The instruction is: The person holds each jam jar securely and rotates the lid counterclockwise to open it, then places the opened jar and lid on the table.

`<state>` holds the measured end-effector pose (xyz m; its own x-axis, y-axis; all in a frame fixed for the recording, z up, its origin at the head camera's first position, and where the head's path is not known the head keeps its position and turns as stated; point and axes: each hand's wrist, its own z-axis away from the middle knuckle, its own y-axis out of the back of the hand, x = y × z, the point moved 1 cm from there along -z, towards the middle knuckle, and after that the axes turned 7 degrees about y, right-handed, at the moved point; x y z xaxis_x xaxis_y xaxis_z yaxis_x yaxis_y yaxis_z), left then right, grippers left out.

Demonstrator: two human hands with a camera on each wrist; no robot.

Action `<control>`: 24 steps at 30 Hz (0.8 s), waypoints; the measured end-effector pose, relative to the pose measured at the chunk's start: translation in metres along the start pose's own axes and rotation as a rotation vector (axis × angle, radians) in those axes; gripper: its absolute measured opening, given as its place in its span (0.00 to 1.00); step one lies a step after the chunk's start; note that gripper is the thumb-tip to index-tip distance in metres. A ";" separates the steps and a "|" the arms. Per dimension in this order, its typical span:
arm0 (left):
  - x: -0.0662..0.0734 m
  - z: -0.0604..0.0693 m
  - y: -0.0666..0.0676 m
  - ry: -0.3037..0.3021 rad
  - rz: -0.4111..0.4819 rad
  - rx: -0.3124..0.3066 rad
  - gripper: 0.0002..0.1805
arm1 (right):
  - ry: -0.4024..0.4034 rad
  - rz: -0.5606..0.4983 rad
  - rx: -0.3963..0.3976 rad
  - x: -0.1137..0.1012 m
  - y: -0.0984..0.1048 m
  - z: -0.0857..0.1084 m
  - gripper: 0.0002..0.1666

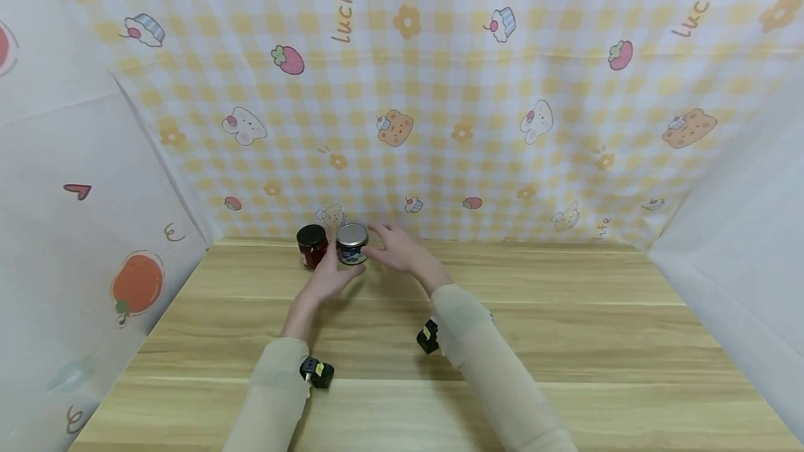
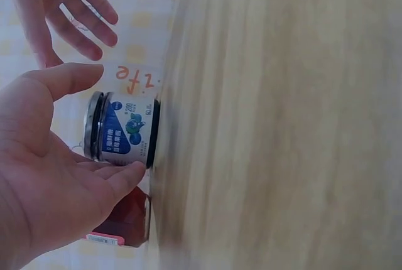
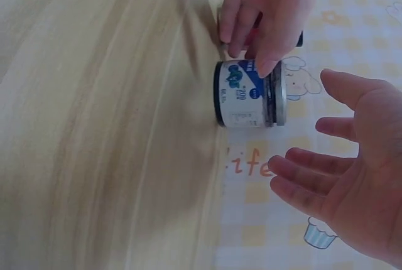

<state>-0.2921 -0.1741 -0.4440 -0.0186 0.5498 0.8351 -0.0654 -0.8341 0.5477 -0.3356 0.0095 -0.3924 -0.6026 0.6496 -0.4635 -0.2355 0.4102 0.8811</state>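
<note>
A blueberry-label jar with a silver lid [image 1: 352, 235] stands upright at the table's back edge, right of a dark-lidded red jar [image 1: 313, 248]. My left hand [image 1: 329, 277] is at the blueberry jar's left side; in the left wrist view its fingers [image 2: 129, 179] lie along the jar [image 2: 129, 130], thumb apart from the fingers. Whether they touch it is hard to tell. My right hand [image 1: 398, 248] is just right of the jar, and in the right wrist view [image 3: 352, 163] its fingers are spread, with a gap to the jar [image 3: 247, 94].
The wooden table [image 1: 565, 340] reaches to a yellow checked cloth [image 1: 440, 89] hanging right behind the jars. White printed sheeting [image 1: 82, 145] hangs on the left, with more white sheeting on the right. A small black device is strapped at each wrist.
</note>
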 end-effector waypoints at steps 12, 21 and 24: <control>0.000 -0.004 -0.002 0.063 -0.004 0.032 0.43 | -0.012 -0.005 -0.021 0.003 -0.004 -0.005 0.37; -0.002 -0.014 -0.008 0.037 0.023 0.027 0.43 | -0.038 0.019 -0.008 0.005 -0.009 -0.013 0.37; -0.001 -0.017 -0.007 0.048 0.033 0.026 0.44 | -0.059 0.035 -0.009 0.004 -0.012 -0.017 0.38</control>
<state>-0.3081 -0.1682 -0.4497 -0.0687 0.5230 0.8496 -0.0378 -0.8524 0.5216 -0.3480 -0.0035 -0.4029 -0.5643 0.7005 -0.4369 -0.2221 0.3809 0.8975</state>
